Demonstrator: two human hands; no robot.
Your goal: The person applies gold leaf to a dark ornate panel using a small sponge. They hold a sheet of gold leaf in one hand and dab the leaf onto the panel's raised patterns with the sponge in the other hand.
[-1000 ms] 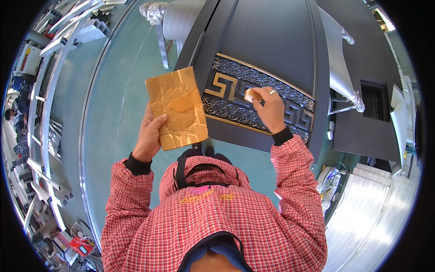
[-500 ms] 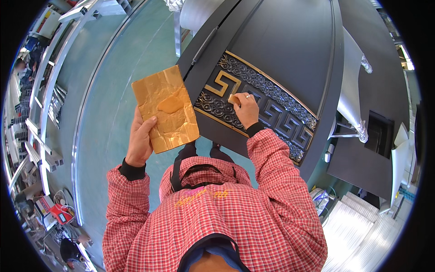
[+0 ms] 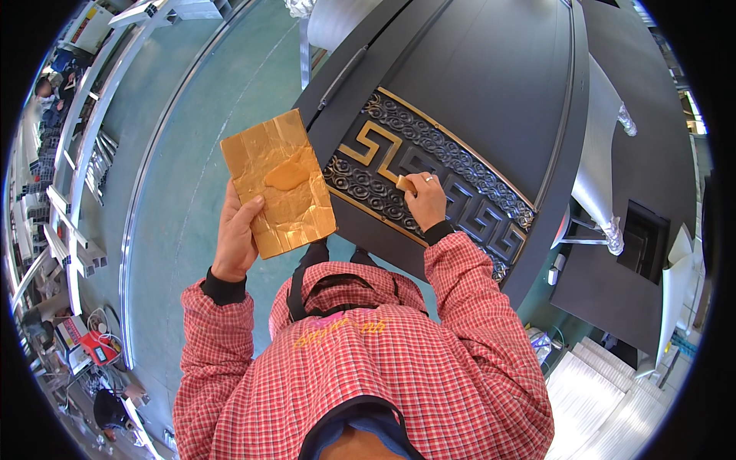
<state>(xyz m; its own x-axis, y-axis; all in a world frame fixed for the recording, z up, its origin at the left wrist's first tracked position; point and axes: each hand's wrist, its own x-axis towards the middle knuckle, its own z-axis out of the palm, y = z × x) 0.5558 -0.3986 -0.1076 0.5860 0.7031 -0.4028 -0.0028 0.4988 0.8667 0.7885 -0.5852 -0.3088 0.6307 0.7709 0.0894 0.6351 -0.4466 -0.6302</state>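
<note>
My left hand [image 3: 238,230] grips the lower left edge of a flat gold-coloured cardboard piece [image 3: 268,218], thumb on top. A puddle of gold paint [image 3: 287,175] lies on its face. In the fingers of my right hand [image 3: 426,203] is a small tan sponge [image 3: 405,184], pressed against the raised key pattern of a dark door panel [image 3: 491,84]. The first key shape [image 3: 376,146] is gold, as are the thin border strips [image 3: 452,130]. Key shapes further right [image 3: 491,215] are dark. Bands of dark scrollwork [image 3: 360,182] run along both sides.
Wrapped cylindrical supports [image 3: 598,146] stand right of the panel, beside another dark panel [image 3: 606,299]. Pale stacked sheets [image 3: 590,399] lie at lower right. Metal profiles on racks [image 3: 61,207] line the left, where another person [image 3: 57,96] is at the far side.
My right hand has moved slightly right and down along the key pattern with the sponge. More of the first key shape's lower edge shows gold. The left hand and cardboard have barely moved.
</note>
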